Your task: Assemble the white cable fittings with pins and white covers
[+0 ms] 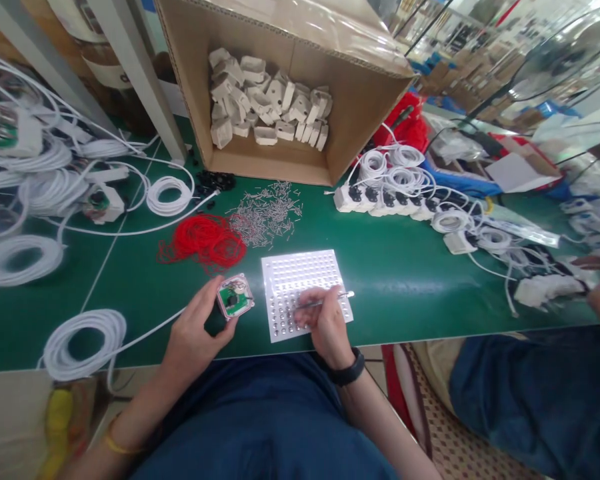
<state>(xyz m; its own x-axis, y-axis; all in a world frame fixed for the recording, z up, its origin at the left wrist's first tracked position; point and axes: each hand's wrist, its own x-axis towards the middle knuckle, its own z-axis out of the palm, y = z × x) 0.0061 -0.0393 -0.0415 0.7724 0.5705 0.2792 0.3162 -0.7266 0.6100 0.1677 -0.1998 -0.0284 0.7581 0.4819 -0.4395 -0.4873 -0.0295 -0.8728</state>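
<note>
Head view: left hand point(195, 331), half-spread, grips a circuit-board case point(235, 298) by its edges. Right hand point(329, 328) curls round a slim tool point(348, 295), white sheet point(267, 275) below its fingers, green tabletop point(400, 267) rightward.

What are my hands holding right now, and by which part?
Your left hand holds a square circuit-board unit by its outer edges. Your right hand holds a slim tool by its shaft, one end sticking out.

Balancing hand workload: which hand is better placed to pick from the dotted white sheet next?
Likely the right hand: it is over the white sheet, holding a slender tool. The left hand is off the sheet, occupied with the green-board housing.
</note>
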